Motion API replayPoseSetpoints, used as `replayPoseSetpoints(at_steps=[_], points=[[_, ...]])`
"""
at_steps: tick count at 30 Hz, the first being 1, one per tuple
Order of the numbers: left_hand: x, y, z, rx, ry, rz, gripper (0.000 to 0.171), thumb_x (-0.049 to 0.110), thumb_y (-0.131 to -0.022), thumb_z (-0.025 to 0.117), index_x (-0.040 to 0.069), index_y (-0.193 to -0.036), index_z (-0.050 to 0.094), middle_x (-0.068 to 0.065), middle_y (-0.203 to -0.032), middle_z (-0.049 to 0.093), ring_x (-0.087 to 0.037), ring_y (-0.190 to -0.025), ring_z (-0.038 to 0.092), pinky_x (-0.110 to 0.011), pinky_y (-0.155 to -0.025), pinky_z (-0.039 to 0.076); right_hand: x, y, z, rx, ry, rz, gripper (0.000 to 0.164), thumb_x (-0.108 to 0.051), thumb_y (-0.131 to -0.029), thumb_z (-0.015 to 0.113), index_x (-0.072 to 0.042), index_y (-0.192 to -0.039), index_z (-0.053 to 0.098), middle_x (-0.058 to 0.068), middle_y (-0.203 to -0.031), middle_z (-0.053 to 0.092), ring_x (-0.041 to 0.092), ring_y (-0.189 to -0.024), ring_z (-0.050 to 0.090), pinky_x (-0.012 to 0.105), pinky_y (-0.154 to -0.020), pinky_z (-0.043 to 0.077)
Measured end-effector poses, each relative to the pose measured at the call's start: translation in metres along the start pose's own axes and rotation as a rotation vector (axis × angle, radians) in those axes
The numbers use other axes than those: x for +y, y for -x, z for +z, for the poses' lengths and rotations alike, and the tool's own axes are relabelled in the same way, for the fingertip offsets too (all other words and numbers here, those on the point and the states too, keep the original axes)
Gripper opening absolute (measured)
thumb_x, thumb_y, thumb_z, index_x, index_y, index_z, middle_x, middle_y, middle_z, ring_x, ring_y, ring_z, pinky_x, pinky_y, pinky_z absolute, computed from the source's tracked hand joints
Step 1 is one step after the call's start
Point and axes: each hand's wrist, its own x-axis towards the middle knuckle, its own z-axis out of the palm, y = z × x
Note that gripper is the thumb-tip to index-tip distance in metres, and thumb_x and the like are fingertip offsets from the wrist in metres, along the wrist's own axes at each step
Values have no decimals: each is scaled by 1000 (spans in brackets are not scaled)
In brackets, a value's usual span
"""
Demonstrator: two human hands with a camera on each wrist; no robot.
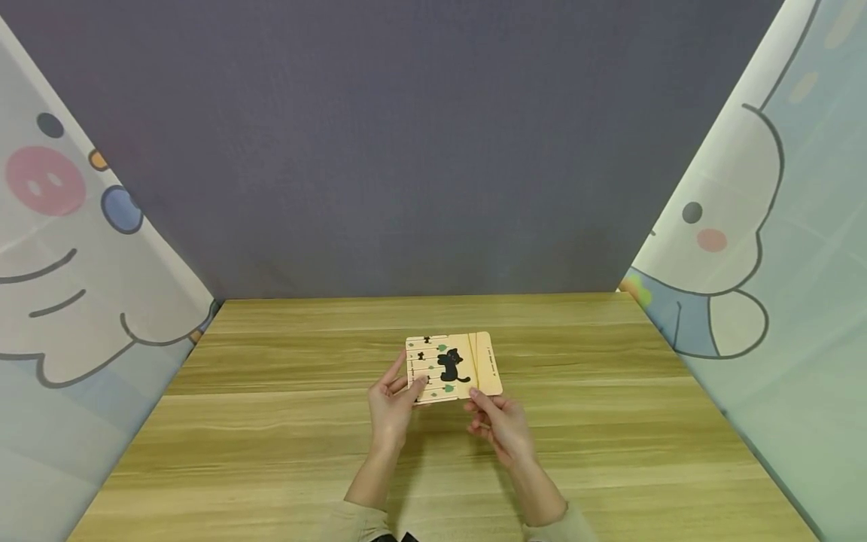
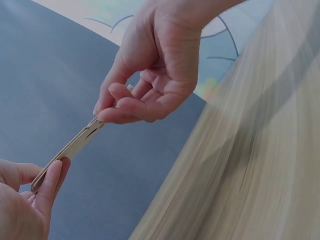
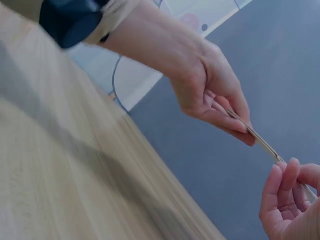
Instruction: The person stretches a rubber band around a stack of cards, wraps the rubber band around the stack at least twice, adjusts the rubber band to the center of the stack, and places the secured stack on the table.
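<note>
Backdrop (image 1: pixel 433 150), grey, stands behind the table (image 1: pixel 271 459). Notebook (image 1: pixel 440 382) is held above the table, between both hands, front face up. Left hand (image 1: pixel 393 403) grips its left end, thumb on the front. Right hand (image 1: pixel 504 430) pinches the lower edge near the right end; cannot tell whether the band is caught too. Black cat (image 1: pixel 450 366) is printed mid-cover. Thin band (image 1: pixel 473 361) crosses near the right end. Progress, judged: pick-up done; cover looks closed, band not off; remainder cannot be told.
</note>
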Motion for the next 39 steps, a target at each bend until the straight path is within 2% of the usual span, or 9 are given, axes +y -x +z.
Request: replayPoseSetpoints(at_steps=[2, 8, 10, 13, 15, 18, 22, 27, 39], points=[[-5, 0, -1, -12, 22, 13, 59, 9, -76, 69, 16, -130, 47, -16, -88, 66, -25, -69, 65, -34, -48, 54, 0, 0, 0, 5, -7, 1, 15, -17, -82, 64, -3, -76, 63, 5, -69, 63, 8, -49, 51, 24, -54, 54], [68, 16, 25, 55, 13, -128, 54, -10, -77, 62, 0, -128, 45, -28, -88, 62, -27, -67, 65, -35, -50, 55, 1, 1, -4, 27, -19, 5, 22, -22, -82, 64, -1, -79, 61, 6, -74, 63, 11, -55, 54, 23, -54, 53], [75, 16, 27, 65, 5, -162, 54, -10, -76, 62, 1, -127, 46, -28, -89, 62, -28, -68, 65, -36, -51, 55, 0, 2, -5, 37, -28, -1, 24, -24, -83, 63, -1, -80, 60, 6, -76, 63, 11, -58, 55, 22, -54, 53], [71, 14, 26, 77, -1, -166, 54, -9, -75, 63, 3, -126, 49, -26, -89, 63, -30, -69, 64, -39, -52, 55, -2, 4, -5, 53, -44, -5, 24, -26, -83, 63, -3, -79, 60, 4, -76, 63, 10, -60, 56, 22, -55, 53], [56, 10, 21, 48, 29, -111, 53, -8, -75, 64, 4, -125, 49, -23, -87, 64, -29, -69, 64, -38, -52, 55, -3, 5, -5, 58, -55, -3, 21, -24, -82, 64, -4, -77, 61, 3, -75, 63, 10, -60, 56, 22, -55, 52], [54, 10, 21, 41, 36, -84, 53, -8, -75, 64, 3, -125, 49, -22, -85, 64, -27, -68, 64, -38, -51, 54, -4, 5, -4, 63, -65, -2, 18, -22, -81, 65, -4, -77, 62, 3, -73, 63, 10, -58, 55, 21, -55, 52], [69, 14, 27, 87, 12, -138, 54, -10, -74, 63, 3, -125, 49, -26, -89, 63, -28, -69, 65, -35, -51, 55, -2, 4, -1, 76, -67, -13, 20, -20, -80, 67, -1, -77, 63, 4, -72, 63, 9, -55, 55, 22, -54, 52], [69, 17, 31, 94, -15, -179, 55, -11, -75, 62, 4, -126, 49, -28, -92, 61, -26, -68, 65, -33, -50, 55, 2, 4, 6, 37, -63, 2, 18, -20, -81, 65, -2, -78, 65, 5, -71, 65, 10, -53, 57, 26, -56, 55], [67, 15, 28, 68, -8, -171, 53, -8, -76, 64, 2, -126, 48, -29, -92, 61, -27, -69, 65, -34, -50, 55, 3, 5, 6, -42, -15, 18, 24, -20, -83, 62, 4, -87, 64, 8, -76, 66, 13, -58, 60, 26, -60, 55]])
